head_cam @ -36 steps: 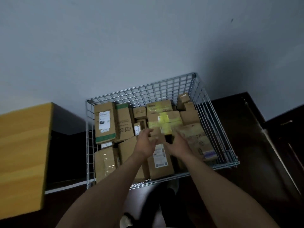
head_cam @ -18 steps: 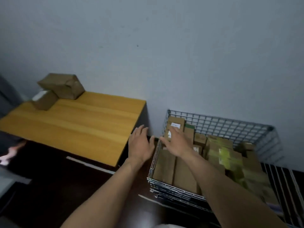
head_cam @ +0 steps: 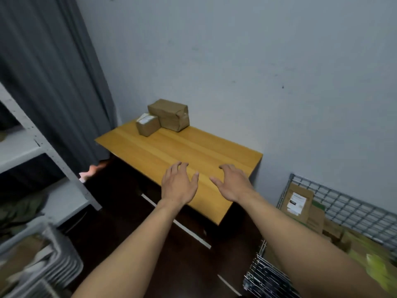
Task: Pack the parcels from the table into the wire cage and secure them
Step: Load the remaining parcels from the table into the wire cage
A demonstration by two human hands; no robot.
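Fingers spread apart on the left hand [head_cam: 179, 187] and right hand [head_cam: 234, 186], empty, ready to grab. Well past the fingertips, a small brown cardboard parcel [head_cam: 148, 125] touches a big brown paper-wrapped parcel [head_cam: 171, 116] on the yellow wooden table [head_cam: 171, 149]. The silver wire cage [head_cam: 343, 203] stands to their right.

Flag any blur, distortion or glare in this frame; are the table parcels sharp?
Head view: larger parcel and smaller parcel on the table are sharp; the wire cage and its contents smear at lower right; the shelf frame leans from wide-angle distortion; dim light, no glare.
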